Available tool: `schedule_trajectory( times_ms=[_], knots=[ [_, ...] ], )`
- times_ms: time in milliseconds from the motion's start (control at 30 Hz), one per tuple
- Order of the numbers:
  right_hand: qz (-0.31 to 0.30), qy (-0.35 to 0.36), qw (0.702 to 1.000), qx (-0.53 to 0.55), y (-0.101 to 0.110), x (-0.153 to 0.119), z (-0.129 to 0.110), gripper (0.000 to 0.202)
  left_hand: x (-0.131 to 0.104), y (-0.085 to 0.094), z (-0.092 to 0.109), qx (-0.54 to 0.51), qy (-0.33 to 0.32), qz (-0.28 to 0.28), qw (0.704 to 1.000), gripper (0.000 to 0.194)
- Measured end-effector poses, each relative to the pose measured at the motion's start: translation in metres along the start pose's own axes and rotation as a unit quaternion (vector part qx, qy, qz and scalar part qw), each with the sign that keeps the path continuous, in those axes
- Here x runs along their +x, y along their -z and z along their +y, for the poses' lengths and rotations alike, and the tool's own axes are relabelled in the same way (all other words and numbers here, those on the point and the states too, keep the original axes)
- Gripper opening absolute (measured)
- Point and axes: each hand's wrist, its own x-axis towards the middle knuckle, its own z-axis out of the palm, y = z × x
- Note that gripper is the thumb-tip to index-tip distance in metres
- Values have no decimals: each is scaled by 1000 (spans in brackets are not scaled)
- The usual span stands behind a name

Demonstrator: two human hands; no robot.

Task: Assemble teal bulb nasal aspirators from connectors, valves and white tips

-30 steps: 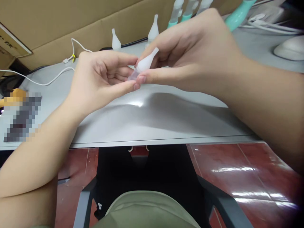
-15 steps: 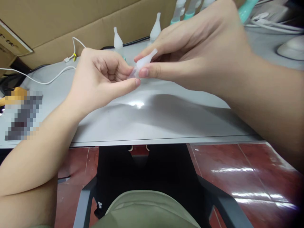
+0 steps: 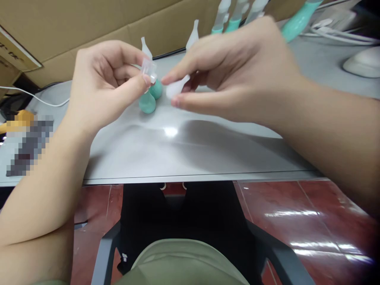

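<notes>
Between the thumb and fingers of my left hand [image 3: 102, 81] is a small clear plastic tube piece [image 3: 149, 69]. My right hand [image 3: 237, 71] pinches a white, soft-looking tapered nozzle tip [image 3: 174, 89], its narrow end pointing up and right. A short gap separates the two pieces. Just below the clear piece, two teal bulbs [image 3: 147, 103] rest on the grey table [image 3: 142, 154]. Another white nozzle tip [image 3: 145, 49] shows behind my left fingers, and one more white nozzle tip [image 3: 192, 36] stands behind my right hand, its lower part hidden.
Several teal and clear bulb assemblies [image 3: 221, 18] stand at the back, with a larger teal item [image 3: 298, 21] to their right. Cardboard [image 3: 89, 23] lines the rear. A white mouse-like object [image 3: 362, 63], cables [image 3: 341, 33] and a yellow object [image 3: 22, 118] lie at the sides.
The nozzle tip and the clear piece, together before, are now apart. My left hand has moved left and up with the clear piece; the teal bulbs behind it have come into view.
</notes>
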Motion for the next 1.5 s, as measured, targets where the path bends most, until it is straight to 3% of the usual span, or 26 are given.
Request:
schedule_trajectory(
  times_ms=[100,167,300,433,533,633,800,900,1000,1167,1500],
  knots=[
    [-78,-19,996,34,-4,-3,1,19,3,4,-2,-18,-10,-24,1000,52],
    [-116,-12,993,20,-8,-6,1,13,5,4,-2,-17,-38,-53,998,56],
    [-179,-7,983,-35,-20,-10,5,8,6,2,2,-18,-38,-54,998,55],
    [-211,-4,975,-71,-28,-13,17,8,6,0,5,-29,-14,-57,998,56],
    [-211,0,975,-72,-22,-13,20,21,6,-1,3,-22,-17,-55,998,55],
    [-177,-2,982,-61,-9,-10,16,25,7,-2,-1,-20,-50,-56,997,55],
    [5,-14,1000,-1,-2,-3,9,18,3,-2,2,-20,-43,-53,998,56],
    [59,2,998,20,-8,-1,6,12,1,-4,6,-28,-16,-42,999,57],
    [74,18,997,15,-14,0,2,4,0,-7,6,-29,-16,-39,999,60],
    [70,29,997,-33,-14,-1,-1,7,-1,-8,3,21,-17,-38,999,69],
    [61,-16,990,-123,-13,-3,-9,8,-1,-12,6,-9,-29,-21,999,61]
  ],
)
